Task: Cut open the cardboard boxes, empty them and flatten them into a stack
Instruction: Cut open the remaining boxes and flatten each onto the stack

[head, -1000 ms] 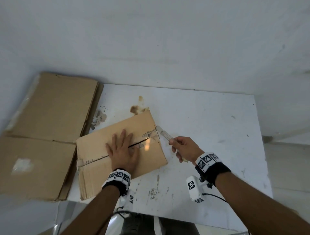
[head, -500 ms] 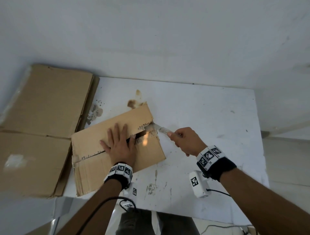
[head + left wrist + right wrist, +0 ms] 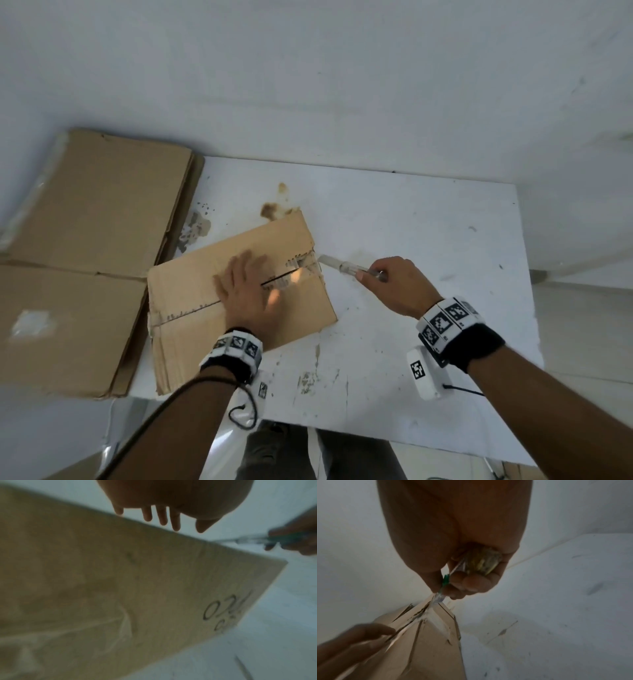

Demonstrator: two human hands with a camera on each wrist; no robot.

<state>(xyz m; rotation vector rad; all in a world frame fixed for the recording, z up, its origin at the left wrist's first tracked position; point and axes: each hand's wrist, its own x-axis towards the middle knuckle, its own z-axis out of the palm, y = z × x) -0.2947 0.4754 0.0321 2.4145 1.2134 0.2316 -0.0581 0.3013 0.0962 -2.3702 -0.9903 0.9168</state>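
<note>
Head view, nearest first: the left hand [image 3: 246, 294] lies flat, fingers spread and straight, on top of the cardboard box [image 3: 191, 301], pressing it against the white counter [image 3: 428, 240]. It is blurred, so whether it bears down hard or only rests there I cannot say. The box sits at the counter's left side, turned at an angle, its top seam running from lower left to upper right under the palm.

Just beyond the box's right edge, the right hand [image 3: 399, 286] has its grip curled tight around a clear-handled utility knife [image 3: 346, 266]. The right wrist view shows fingers and thumb wrapped round the handle, with the blade end touching the box's corner where the tape is torn and ragged. The blade tip sits at the seam's far end, level with the flaps.

As for progress, a dark slit is open along the seam near the knife, and tape looks loosened there, so the cut seems largely made on this face. The flaps remain closed, though; the box is not yet emptied or flattened. I judge opening the flaps to be the next stage, then checking inside and collapsing it.

Farther left, a stack of flattened cardboard [image 3: 85, 257] overhangs the counter's left edge, touching the box's left side. Several layers show at its rim, suggesting earlier boxes are done.
</note>
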